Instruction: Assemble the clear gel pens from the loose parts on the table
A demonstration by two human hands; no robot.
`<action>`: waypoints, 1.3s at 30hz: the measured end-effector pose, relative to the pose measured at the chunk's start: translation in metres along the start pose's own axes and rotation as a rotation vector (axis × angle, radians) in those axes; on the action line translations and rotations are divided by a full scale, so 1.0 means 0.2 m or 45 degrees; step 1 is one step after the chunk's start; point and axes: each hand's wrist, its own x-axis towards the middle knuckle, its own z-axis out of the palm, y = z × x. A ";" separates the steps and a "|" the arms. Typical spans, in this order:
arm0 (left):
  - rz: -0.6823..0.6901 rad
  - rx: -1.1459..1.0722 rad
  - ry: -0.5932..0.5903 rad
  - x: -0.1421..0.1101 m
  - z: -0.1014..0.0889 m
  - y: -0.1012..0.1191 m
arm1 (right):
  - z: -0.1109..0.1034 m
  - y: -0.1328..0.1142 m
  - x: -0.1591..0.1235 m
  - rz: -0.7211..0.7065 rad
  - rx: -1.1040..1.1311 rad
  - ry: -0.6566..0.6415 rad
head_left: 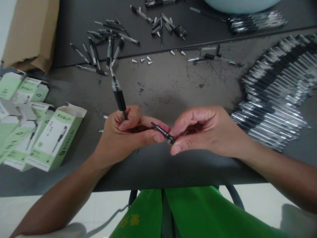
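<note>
Curled fingers of my left hand [123, 132] hold a gel pen [119, 96], its black grip and bare tip pointing up and away from me. Between that hand's thumb and forefinger lies a black pen cap [162, 131] with a clip and small white lettering. My right hand [200, 130] pinches the cap's near end, which its fingertips partly hide. Both hands are over the grey table, close to its front edge. The pen's lower end is hidden in my left palm.
Green-white pen boxes [55, 138] lie at left, below a brown carton [31, 33]. Loose pen parts [109, 43] and small metal tips [142, 60] are scattered at the back. Many clear pens [279, 86] lie in rows at right. A pale blue tub [242, 5] stands behind.
</note>
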 end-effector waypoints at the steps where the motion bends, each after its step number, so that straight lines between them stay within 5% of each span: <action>1: -0.023 -0.026 -0.012 0.00 0.00 0.00 | 0.00 0.00 0.00 -0.015 -0.007 -0.014; 12: -0.047 -0.061 -0.080 0.02 -0.04 -0.07 | -0.01 0.00 -0.01 -0.557 -0.603 -0.113; 18: -0.094 -0.093 -0.190 0.03 -0.05 -0.08 | -0.02 0.00 0.00 -0.680 -0.795 -0.163; 39: -0.081 -0.079 -0.184 0.01 -0.02 -0.07 | -0.01 -0.02 -0.04 -0.944 -1.373 -0.114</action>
